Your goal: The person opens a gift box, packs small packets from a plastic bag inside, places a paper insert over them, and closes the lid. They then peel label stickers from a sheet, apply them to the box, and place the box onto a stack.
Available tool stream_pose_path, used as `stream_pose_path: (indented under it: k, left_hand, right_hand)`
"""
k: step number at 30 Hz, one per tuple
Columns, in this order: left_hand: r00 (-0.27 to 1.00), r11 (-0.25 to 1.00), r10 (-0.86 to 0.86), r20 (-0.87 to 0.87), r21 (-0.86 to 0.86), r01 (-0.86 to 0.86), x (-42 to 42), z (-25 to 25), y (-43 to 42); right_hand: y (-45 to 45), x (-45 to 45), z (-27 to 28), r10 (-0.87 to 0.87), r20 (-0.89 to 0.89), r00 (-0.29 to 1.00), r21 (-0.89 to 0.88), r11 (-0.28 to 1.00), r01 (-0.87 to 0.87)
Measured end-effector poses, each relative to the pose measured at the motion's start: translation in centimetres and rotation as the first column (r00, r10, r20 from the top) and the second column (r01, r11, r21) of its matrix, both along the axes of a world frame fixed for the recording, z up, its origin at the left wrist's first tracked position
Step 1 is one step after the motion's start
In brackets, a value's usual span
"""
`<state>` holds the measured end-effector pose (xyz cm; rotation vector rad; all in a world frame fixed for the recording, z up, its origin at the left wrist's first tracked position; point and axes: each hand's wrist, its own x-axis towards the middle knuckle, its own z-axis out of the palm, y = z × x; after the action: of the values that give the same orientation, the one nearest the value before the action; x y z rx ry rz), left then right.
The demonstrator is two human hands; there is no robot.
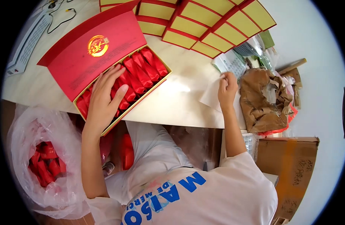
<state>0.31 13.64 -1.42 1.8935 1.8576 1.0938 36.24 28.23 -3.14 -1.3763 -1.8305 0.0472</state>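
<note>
As left hand rests on red packets, box lies open

The red, gold-rimmed box sits on the counter, its lid bearing a round gold emblem and illegible print. The left hand is spread loose; the right hand curls, its grip unclear. A shirt reads "MAISO" and "DE MERC".

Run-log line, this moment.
left hand: spread over shiny red packets | right hand: curled near white paper sheet | container: open rectangular red cardboard box
</note>
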Motion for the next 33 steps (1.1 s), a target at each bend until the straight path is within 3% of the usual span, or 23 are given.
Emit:
stream_pose_path:
  k: [1, 3, 4, 6, 8, 9, 10, 12, 13, 16, 19, 20, 22, 23, 25, 29, 31, 33]
  left_hand:
    - [1.000, 1.000, 0.011, -0.017, -0.008, -0.011, 0.0, 0.4, -0.1]
    - [0.963, 0.999, -0.039, 0.266, 0.031, 0.032, 0.3, 1.4, -0.6]
    - [0.968, 1.000, -0.009, 0.252, 0.025, 0.003, 0.8, 1.9, -0.9]
    - [0.925, 0.991, -0.086, 0.369, 0.127, 0.041, 2.0, 2.7, -1.8]
    - [0.931, 0.998, -0.036, 0.363, 0.066, 0.012, 2.9, 3.9, -2.9]
    - [0.930, 0.975, 0.049, 0.365, 0.183, -0.124, 3.4, 3.0, -2.8]
    - [0.928, 0.971, 0.105, 0.356, 0.166, -0.173, 2.8, 3.1, -3.5]
    - [0.785, 0.949, 0.304, 0.540, -0.097, -0.301, 1.3, 3.3, -4.9]
    - [0.715, 0.928, 0.312, 0.626, -0.038, -0.371, 0.4, 2.3, -5.3]
    - [0.517, 0.824, 0.413, 0.750, -0.066, -0.562, -2.1, 1.9, -7.2]
    - [0.431, 0.783, 0.406, 0.806, -0.063, -0.619, -3.3, 0.5, -7.8]
    - [0.426, 0.780, 0.411, 0.806, -0.068, -0.623, -3.4, -0.1, -7.8]
    - [0.473, 0.790, 0.451, 0.757, -0.092, -0.606, -3.1, -1.1, -7.4]
    - [0.476, 0.795, 0.449, 0.756, -0.095, -0.599, -2.9, -1.5, -7.0]
    - [0.612, 0.716, 0.644, 0.459, -0.078, -0.694, -2.5, -1.8, -6.6]
    - [0.601, 0.702, 0.685, 0.413, -0.154, -0.695, -1.7, -0.9, -6.1]
    - [0.637, 0.658, 0.735, 0.233, -0.019, -0.753, -1.9, -1.5, -5.9]
    - [0.642, 0.665, 0.726, 0.246, -0.018, -0.746, -2.1, -1.9, -5.9]
  right_hand:
    - [-0.7, -2.9, 2.2, 0.191, 0.025, 0.981, 0.031, 0.981, -0.192]
    - [-2.0, -8.1, 5.4, 0.496, 0.123, 0.859, 0.046, 0.862, -0.505]
    - [-2.5, -10.5, 6.5, 0.610, 0.190, 0.770, 0.025, 0.781, -0.625]
    - [-3.6, -14.6, 7.7, 0.771, 0.219, 0.598, -0.051, 0.621, -0.782]
    - [-4.5, -17.7, 8.5, 0.865, 0.153, 0.477, -0.096, 0.494, -0.864]
    - [-5.0, -19.0, 8.8, 0.919, 0.100, 0.381, -0.137, 0.393, -0.910]
    - [-5.4, -19.9, 9.1, 0.940, 0.080, 0.333, -0.136, 0.341, -0.930]
    - [-5.6, -20.6, 9.8, 0.906, -0.191, 0.378, -0.300, 0.312, -0.901]
    - [-5.0, -20.6, 10.2, 0.903, -0.179, 0.390, -0.356, 0.310, -0.881]
    - [-1.4, -19.3, 10.8, 0.898, -0.082, 0.432, -0.492, 0.340, -0.801]
    - [2.4, -18.5, 10.1, 0.870, -0.074, 0.488, -0.527, 0.382, -0.760]
    - [3.5, -18.5, 9.6, 0.872, -0.075, 0.485, -0.531, 0.376, -0.759]
    - [5.4, -18.8, 8.3, 0.797, -0.318, 0.513, -0.514, 0.309, -0.800]
    - [5.7, -19.2, 7.9, 0.798, -0.255, 0.546, -0.511, 0.368, -0.777]
    - [6.7, -19.7, 6.5, 0.777, -0.227, 0.587, -0.538, 0.403, -0.741]
    - [8.4, -19.8, 4.4, 0.771, -0.191, 0.608, -0.593, 0.403, -0.697]
    - [8.8, -19.7, 4.0, 0.771, -0.169, 0.613, -0.622, 0.399, -0.674]
    - [8.8, -19.8, 3.9, 0.778, -0.114, 0.618, -0.645, 0.415, -0.641]
